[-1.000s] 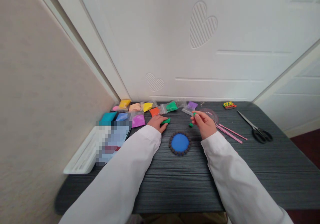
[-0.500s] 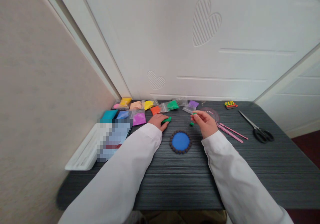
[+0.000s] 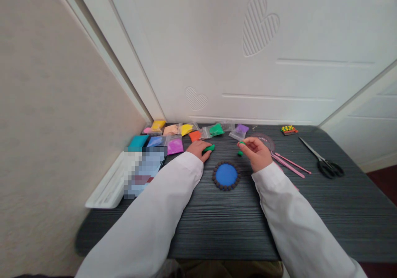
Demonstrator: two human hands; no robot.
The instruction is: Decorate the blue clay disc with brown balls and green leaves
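My left hand (image 3: 198, 149) rests on the table with its fingers around a lump of green modelling clay (image 3: 210, 148). Raised a little over the table, my right hand (image 3: 257, 152) pinches a small bit of green clay (image 3: 241, 143) between thumb and fingertips. Just below those fingertips lies another small green clay piece (image 3: 240, 154). Between my forearms sits a blue clay disc (image 3: 226, 174), ringed by small dark brown clay balls (image 3: 225, 188); neither hand touches it.
Bags of coloured clay, among them a magenta one (image 3: 175, 146) and a green one (image 3: 216, 130), line the back. At left are a white tray (image 3: 107, 187) and a blurred flat panel (image 3: 144, 172). Pink tools (image 3: 290, 165), scissors (image 3: 325, 162) and a small yellow-topped piece (image 3: 289, 130) lie right.
The whole view has shifted slightly, so things appear a little further right. Both hands keep nearly the same pose, each still holding green clay.
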